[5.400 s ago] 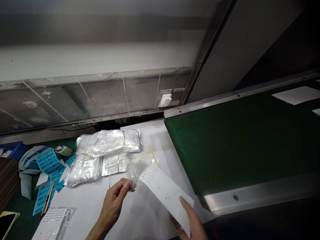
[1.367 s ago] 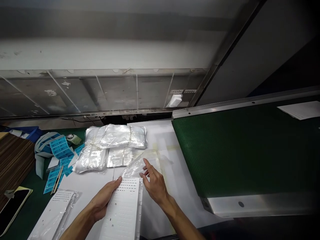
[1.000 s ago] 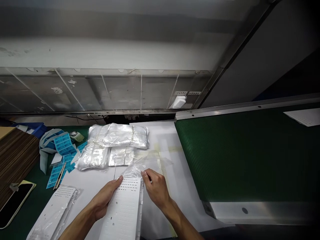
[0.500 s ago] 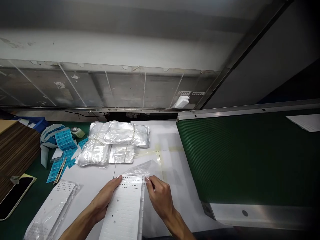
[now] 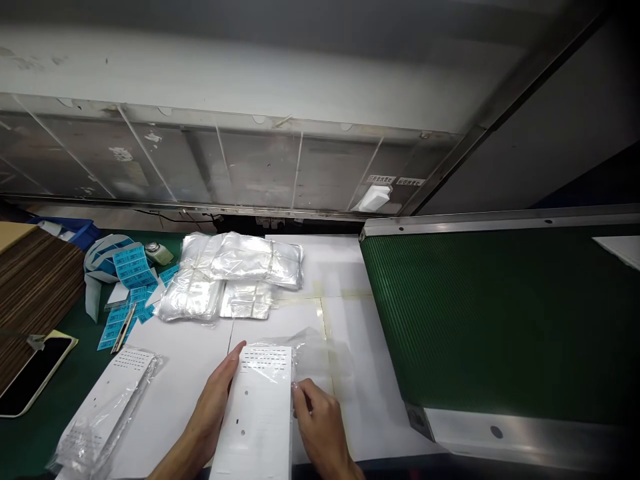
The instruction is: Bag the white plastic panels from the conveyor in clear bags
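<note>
A long white panel with rows of dark slots at its far end and a few small holes stands tilted in front of me. My left hand grips its left edge, thumb along the side near the top. A clear plastic bag covers the far end and spreads past it to the right. At the panel's right edge, my right hand is closed in a pinch on the bag's film. A similar white panel in a clear bag lies to the left on the white paper.
Bundles of clear bags lie at the back. Left are blue label sheets, tweezers, a small bottle, a phone, stacked cardboard and a blue bin. A green conveyor belt runs along the right.
My right hand has slid down the panel's right edge, toward me. The bag now spreads further along that side. The panel has turned slightly, and the view has shifted a little.
</note>
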{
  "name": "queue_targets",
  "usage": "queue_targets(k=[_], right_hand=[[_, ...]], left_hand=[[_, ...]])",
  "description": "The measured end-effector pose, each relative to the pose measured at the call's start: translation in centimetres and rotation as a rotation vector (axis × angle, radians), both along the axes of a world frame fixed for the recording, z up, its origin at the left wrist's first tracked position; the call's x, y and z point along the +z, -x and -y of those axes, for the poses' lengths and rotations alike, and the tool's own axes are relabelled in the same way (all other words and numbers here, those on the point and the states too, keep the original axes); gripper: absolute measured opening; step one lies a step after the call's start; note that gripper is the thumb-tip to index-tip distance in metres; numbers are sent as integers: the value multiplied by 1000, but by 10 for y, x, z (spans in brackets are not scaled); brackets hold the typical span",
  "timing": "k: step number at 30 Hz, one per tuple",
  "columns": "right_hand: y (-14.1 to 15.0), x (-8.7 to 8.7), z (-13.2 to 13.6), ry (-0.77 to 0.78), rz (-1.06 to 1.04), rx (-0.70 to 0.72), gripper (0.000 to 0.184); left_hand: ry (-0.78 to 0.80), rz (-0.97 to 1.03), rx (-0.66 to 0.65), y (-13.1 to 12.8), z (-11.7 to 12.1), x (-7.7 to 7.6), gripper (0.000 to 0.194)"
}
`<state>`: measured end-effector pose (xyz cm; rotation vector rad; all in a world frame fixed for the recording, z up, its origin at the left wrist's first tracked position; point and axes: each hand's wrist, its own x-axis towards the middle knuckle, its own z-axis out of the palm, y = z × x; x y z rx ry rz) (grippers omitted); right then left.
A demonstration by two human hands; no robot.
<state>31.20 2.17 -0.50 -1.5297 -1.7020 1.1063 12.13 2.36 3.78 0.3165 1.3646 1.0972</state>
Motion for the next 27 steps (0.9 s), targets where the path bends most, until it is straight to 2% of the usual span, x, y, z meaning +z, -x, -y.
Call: queue_targets(k=[3,5,11,17,21,24,27], right_hand=[[-1,-3,4,86,-45,-48,31],[-1,-5,6,138,-75,-66,32],[2,-10,9,218,-104,-22,34],[6,-17,9,209,-5,23,35],[2,-21,15,244,70,28,38],[-2,-20,22,297,134,85,37],[-5,-11,28,387,137,154,37]], left_hand=[[-43,197,-1,1,5,-2,49],[-66,213,-47,5,8,-6,54],[-103,-254,-181,22,1,-32,42],[-119,-459,-251,24,-6,-42,35],[-39,-548,-254,24,14,-45,36],[-3,-710,-407,27,39,-43,32],[-23,-922,-609,33,60,-29,29]])
